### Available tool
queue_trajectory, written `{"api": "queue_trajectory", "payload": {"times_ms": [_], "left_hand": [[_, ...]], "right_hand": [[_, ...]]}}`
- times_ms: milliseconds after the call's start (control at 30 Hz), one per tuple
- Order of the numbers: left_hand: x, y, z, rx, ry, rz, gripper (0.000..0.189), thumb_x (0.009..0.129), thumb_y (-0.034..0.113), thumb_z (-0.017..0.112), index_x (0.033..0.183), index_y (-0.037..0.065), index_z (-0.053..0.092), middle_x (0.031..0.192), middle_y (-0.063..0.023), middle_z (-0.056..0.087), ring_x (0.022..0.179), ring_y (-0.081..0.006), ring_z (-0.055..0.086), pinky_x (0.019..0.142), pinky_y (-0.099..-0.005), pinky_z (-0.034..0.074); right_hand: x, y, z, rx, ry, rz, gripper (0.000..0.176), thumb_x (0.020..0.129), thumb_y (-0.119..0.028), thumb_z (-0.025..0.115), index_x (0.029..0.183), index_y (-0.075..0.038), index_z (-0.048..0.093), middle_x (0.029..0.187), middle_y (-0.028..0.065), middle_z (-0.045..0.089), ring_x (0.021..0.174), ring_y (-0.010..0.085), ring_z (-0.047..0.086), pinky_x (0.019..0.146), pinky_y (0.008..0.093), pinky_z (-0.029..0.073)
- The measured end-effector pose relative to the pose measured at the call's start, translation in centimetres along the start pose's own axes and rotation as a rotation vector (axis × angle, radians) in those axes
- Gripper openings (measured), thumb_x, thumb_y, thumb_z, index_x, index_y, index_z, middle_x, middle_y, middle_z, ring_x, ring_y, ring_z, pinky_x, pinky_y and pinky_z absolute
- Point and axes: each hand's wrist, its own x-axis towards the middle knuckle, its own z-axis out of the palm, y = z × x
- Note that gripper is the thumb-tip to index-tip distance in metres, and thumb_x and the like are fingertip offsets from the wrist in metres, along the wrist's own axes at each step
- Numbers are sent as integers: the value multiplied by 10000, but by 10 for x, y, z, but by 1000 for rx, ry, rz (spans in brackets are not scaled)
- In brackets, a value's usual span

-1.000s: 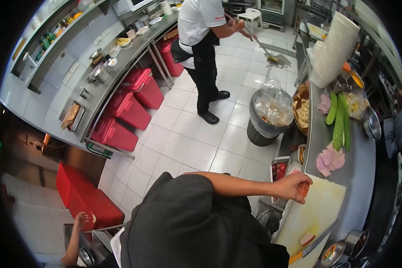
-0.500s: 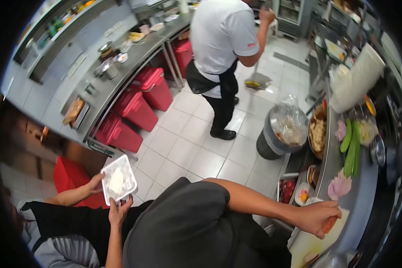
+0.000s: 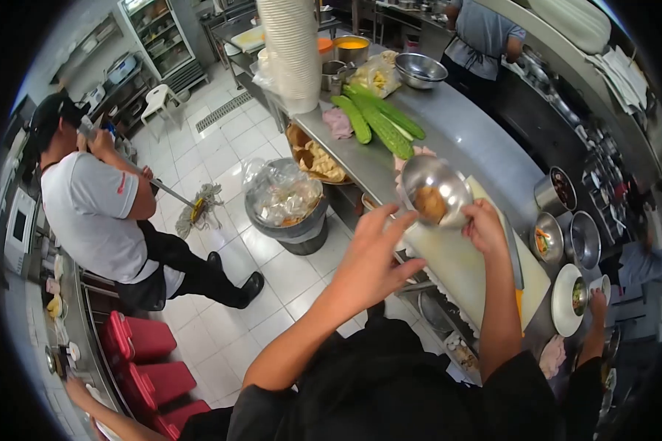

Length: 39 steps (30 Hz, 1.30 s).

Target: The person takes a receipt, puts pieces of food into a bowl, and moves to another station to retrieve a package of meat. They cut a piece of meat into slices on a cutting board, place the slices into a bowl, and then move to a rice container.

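My right hand (image 3: 485, 226) grips the rim of a shiny metal bowl (image 3: 449, 173) that is tilted toward me over the cutting board (image 3: 449, 264). A brownish patch shows in the bowl's inside. My left hand (image 3: 371, 264) is held out to the left of the bowl, fingers spread and empty, fingertips right at the bowl's edge. On the board's right side lies a knife (image 3: 515, 257) with a yellow handle. Beyond the bowl, several long green cucumbers (image 3: 386, 125) rest on the steel counter (image 3: 449, 117) beside pink cloths (image 3: 337, 123).
A tall stack of white containers (image 3: 290, 51) stands at the counter's far left. A lined trash bin (image 3: 287, 235) sits on the floor, near a person mopping (image 3: 103, 191). Metal bowls (image 3: 544, 239) and a white plate (image 3: 565, 301) are at right, where another person's hand (image 3: 598, 301) reaches in.
My view has swung right toward the counter. One hand earlier held an orange-red piece over the board; now my right hand holds a metal bowl and my left is empty.
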Motion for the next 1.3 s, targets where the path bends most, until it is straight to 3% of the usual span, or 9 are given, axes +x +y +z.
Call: {"api": "queue_trajectory", "payload": {"times_ms": [300, 467, 633, 733, 900, 1033, 1133, 1233, 1300], "left_hand": [[-28, -63, 28, -68, 58, -583, 510, 791, 253, 801, 1217, 36, 623, 1107, -112, 636, 1012, -230, 605, 815, -344, 506], [-7, -73, 48, -70, 83, -702, 469, 801, 237, 775, 1199, 42, 621, 1094, -134, 631, 942, -277, 615, 747, -368, 519], [24, -98, 76, -81, 56, -578, 423, 809, 202, 754, 1178, 36, 628, 1062, -133, 636, 903, -280, 620, 712, -360, 510], [50, -105, 84, -103, -46, -574, 396, 817, 176, 736, 1166, 22, 629, 1048, -144, 633, 874, -292, 620, 713, -360, 505], [82, -127, 100, -155, -150, -456, 364, 829, 147, 739, 1161, 37, 641, 1046, -114, 639, 958, -229, 612, 778, -339, 494], [103, -132, 98, -183, -209, -392, 356, 822, 104, 697, 1164, 25, 634, 1099, -170, 621, 958, -340, 613, 798, -386, 509], [109, -162, 106, -98, -201, -220, 375, 802, 63, 695, 1172, 35, 633, 1121, -169, 618, 1029, -349, 599, 843, -391, 503], [117, -195, 127, -35, -208, -78, 441, 753, -3, 694, 1186, 25, 618, 1156, -185, 589, 1072, -369, 575, 903, -401, 492], [128, -212, 141, -88, -231, -20, 454, 736, -17, 679, 1184, 9, 612, 1150, -193, 573, 1062, -381, 567, 903, -406, 489]], "right_hand": [[332, -3, -90, 309, 451, -27, 179, 811, 84, 499, 984, 124, 518, 809, 200, 584, 582, 241, 610, 535, 350, 573], [404, -9, -74, 435, 459, -8, 252, 862, 60, 470, 1105, 115, 499, 908, 235, 615, 745, 283, 661, 622, 350, 604], [381, -1, -54, 455, 255, 202, 316, 943, -52, 502, 1242, 41, 464, 1033, 210, 611, 863, 277, 653, 701, 403, 597], [341, 2, -61, 265, 53, 121, 338, 974, -144, 525, 1272, 9, 484, 1053, 196, 611, 815, 247, 635, 681, 386, 568], [225, -34, -82, 123, 0, 44, 345, 984, -249, 547, 1226, -3, 557, 934, 151, 656, 718, 190, 613, 642, 334, 543], [165, -23, -72, -153, 76, -59, 306, 956, -237, 573, 1139, 3, 624, 874, 98, 668, 626, 146, 604, 580, 276, 526], [138, 17, -24, -480, -118, -82, 223, 854, -165, 626, 980, 2, 703, 816, 51, 689, 610, 112, 619, 536, 254, 506], [127, 48, 45, -723, -332, -276, 335, 759, -200, 732, 1023, 1, 688, 836, 192, 670, 741, 275, 663, 711, 357, 533], [129, 89, 73, -938, 10, -503, 341, 736, -144, 716, 1043, -3, 674, 930, 183, 651, 867, 330, 657, 763, 401, 535]]}}
